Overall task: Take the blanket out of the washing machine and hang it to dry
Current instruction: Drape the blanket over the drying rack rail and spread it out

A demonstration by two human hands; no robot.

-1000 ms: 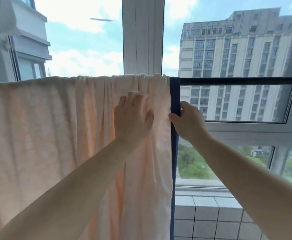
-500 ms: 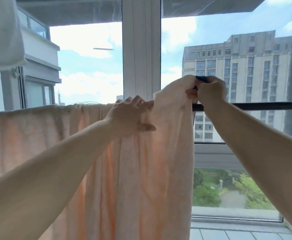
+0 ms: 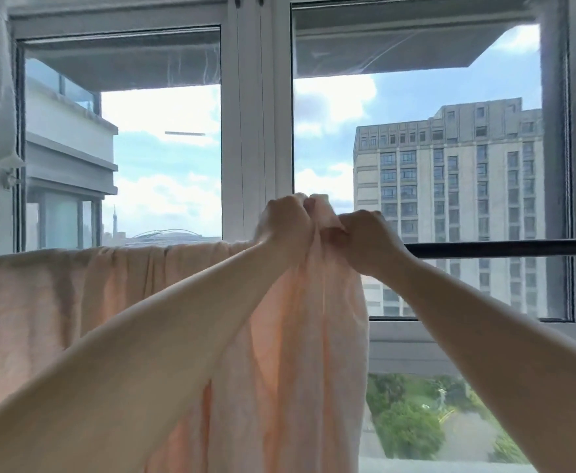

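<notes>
A pale peach blanket (image 3: 58, 302) hangs draped over a dark horizontal rod (image 3: 501, 248) in front of a tall window, spreading from the 9 o'clock edge toward the centre. Near the middle its upper edge is bunched and lifted above the rod line. The left hand (image 3: 285, 221) grips that gathered fabric with curled fingers, and the right hand (image 3: 365, 240), just beside it at 3 o'clock of it, pinches the same bunch. Below the hands the cloth falls in long folds toward 6 o'clock. The rod runs bare toward 3 o'clock. A grey building (image 3: 450, 186) stands outside the glass
</notes>
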